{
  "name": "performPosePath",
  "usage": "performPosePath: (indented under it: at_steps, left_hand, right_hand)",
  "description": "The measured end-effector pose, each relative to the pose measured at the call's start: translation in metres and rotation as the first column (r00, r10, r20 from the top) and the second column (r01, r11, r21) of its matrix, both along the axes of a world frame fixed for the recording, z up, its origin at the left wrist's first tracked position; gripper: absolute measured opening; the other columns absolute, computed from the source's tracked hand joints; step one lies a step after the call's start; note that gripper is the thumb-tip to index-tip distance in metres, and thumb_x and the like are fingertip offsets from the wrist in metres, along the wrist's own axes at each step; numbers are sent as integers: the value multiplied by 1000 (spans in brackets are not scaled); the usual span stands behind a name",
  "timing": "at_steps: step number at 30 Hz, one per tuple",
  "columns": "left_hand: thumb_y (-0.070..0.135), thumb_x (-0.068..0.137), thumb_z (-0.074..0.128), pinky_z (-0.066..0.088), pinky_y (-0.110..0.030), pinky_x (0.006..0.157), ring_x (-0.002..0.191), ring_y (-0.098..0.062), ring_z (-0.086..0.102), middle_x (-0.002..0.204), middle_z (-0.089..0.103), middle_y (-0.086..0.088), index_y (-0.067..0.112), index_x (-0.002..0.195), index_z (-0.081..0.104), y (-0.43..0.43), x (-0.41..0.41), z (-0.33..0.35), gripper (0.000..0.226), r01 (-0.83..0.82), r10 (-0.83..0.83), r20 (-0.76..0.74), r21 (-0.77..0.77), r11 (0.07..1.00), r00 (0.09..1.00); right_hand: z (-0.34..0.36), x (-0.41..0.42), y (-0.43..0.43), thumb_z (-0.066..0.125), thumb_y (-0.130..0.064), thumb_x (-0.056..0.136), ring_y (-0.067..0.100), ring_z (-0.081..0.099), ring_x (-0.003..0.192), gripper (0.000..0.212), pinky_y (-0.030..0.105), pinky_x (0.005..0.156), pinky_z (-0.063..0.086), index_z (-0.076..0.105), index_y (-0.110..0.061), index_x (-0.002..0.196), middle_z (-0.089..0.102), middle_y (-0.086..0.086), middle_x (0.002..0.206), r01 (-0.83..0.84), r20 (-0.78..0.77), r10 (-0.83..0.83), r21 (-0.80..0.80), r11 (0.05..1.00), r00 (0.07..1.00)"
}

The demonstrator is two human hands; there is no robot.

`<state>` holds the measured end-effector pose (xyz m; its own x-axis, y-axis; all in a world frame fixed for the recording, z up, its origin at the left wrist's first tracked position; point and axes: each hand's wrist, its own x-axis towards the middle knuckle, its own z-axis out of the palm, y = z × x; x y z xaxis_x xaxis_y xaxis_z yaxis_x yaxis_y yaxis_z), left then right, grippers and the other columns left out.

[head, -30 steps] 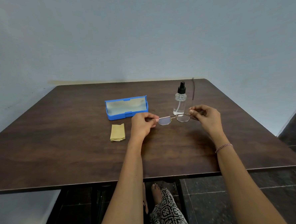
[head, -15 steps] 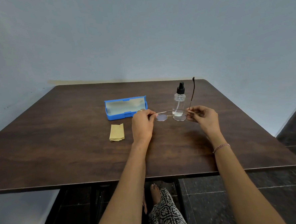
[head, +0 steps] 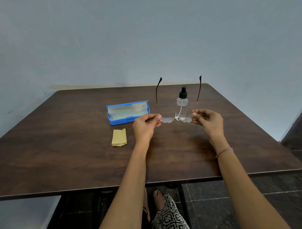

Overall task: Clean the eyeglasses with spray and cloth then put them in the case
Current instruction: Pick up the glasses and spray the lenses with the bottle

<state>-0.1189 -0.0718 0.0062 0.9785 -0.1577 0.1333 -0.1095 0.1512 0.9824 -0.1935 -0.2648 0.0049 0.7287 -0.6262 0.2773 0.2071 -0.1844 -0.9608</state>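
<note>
Thin metal-framed eyeglasses (head: 175, 119) are held above the table, both temples unfolded and pointing away from me. My left hand (head: 146, 126) pinches the frame's left end and my right hand (head: 209, 120) pinches its right end. A clear spray bottle (head: 182, 105) with a black pump top stands just behind the glasses, between the two temples. The open blue case (head: 127, 112) lies to the left of the bottle. A folded yellow cloth (head: 119, 137) rests in front of the case, left of my left hand.
The dark wooden table (head: 60, 155) stands against a pale blue wall. Its front edge is close to me and its right edge borders dark floor tiles (head: 298, 137). My legs and a foot show under the table.
The second temple has been unfolded, so both temples now stick out away from me. My two hands have moved further apart along the frame.
</note>
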Motion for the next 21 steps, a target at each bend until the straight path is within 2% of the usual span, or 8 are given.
performPosePath:
  at_steps: [4,7,9,12,14,16,18,21]
  left_hand:
    - [6,80,71,56,-18,67,74,-13,68,82,69,-10,-4,100,68,0,-1,1,23,43,-47,-52,-68,997,998]
    - [4,80,70,57,-20,67,70,-11,68,78,68,-12,-5,96,68,0,0,0,19,14,-18,-36,-110,994,999]
    - [5,80,70,58,-23,69,68,-10,68,78,69,-12,-5,95,68,1,2,0,18,-31,27,-31,-149,988,999]
    - [7,81,70,57,-20,66,66,-6,68,80,70,-11,-4,96,68,2,4,0,18,-110,102,-47,-202,973,994]
    - [7,81,69,57,-20,66,66,-6,69,81,70,-10,0,92,68,3,6,0,13,-146,134,-66,-230,962,989]
    - [7,81,69,58,-21,67,65,-9,69,81,70,-11,3,86,68,4,8,0,6,-161,145,-77,-280,946,986]
    - [6,81,69,57,-21,66,66,-10,68,80,70,-11,5,84,68,3,10,-1,3,-177,158,-85,-306,936,984]
    - [8,82,68,56,-21,64,71,-14,69,76,71,-6,4,88,69,4,11,-2,7,-198,176,-98,-303,932,979]
  right_hand:
    - [1,1,1,65,-2,85,7,68,64,11,16,67,55,67,-1,96,69,5,81,2,29,-3,7,1000,1000]
    - [5,6,1,62,-3,88,6,67,63,17,18,68,55,65,2,103,67,4,80,-12,40,12,3,1000,999]
    - [12,13,0,55,-6,93,5,65,64,22,22,70,55,60,-2,114,65,3,81,21,78,-20,-13,1000,997]
    - [24,25,-5,49,-7,95,1,58,80,46,23,79,51,36,-17,139,56,2,100,101,109,-78,-228,968,991]
    - [26,33,-7,53,-11,93,6,50,105,63,26,90,45,22,-30,145,46,3,120,12,56,12,-408,913,998]
    - [21,39,-6,59,-19,91,10,39,124,75,35,101,41,12,-41,146,34,-1,137,-120,-16,129,-501,857,992]
    - [15,46,-5,68,-19,85,11,34,133,91,44,107,36,7,-47,145,29,-8,144,-192,-62,191,-566,801,980]
    - [11,53,-1,75,-19,78,15,43,129,98,45,103,41,10,-50,144,33,-14,144,-170,-102,136,-602,780,985]
